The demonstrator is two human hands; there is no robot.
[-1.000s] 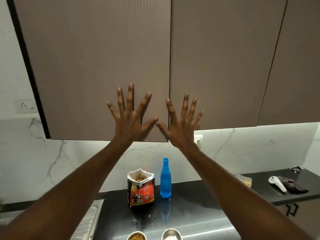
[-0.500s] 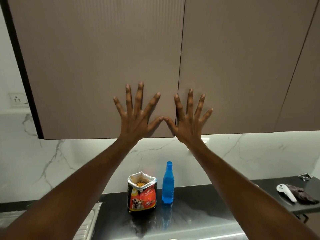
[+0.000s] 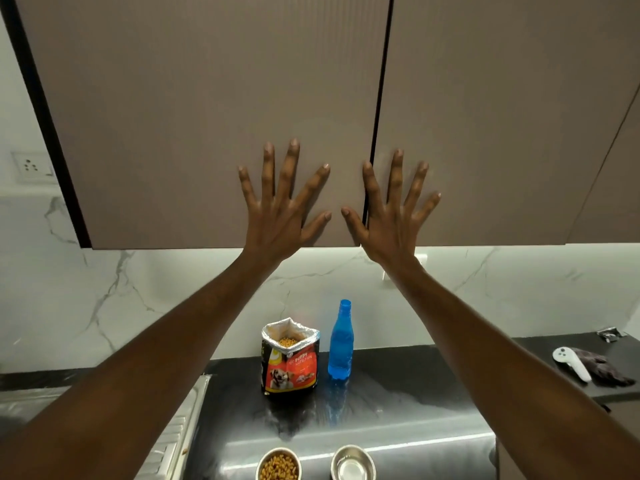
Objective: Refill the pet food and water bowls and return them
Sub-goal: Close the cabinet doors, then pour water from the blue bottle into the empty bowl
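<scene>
Both arms are raised in front of the upper cabinet doors. My left hand (image 3: 282,209) and my right hand (image 3: 391,216) are spread wide, fingers apart, holding nothing. Below them on the dark counter (image 3: 415,382) stands an open pet food bag (image 3: 290,362) with kibble showing at the top, and a blue water bottle (image 3: 340,341) just right of it. At the counter's near edge sit two steel bowls: the left bowl (image 3: 278,464) is filled with kibble, the right bowl (image 3: 353,464) looks to hold clear water.
Brown upper cabinet doors (image 3: 207,116) fill the top of the view, shut. A sink drainboard (image 3: 180,431) lies at the lower left. A white handheld device (image 3: 571,363) on a dark cloth rests at the far right. A wall socket (image 3: 31,166) is at the left.
The view has tilted down a little, bringing both bowls back into sight at the bottom edge. My hands stay spread in front of the cabinet doors, slightly further apart.
</scene>
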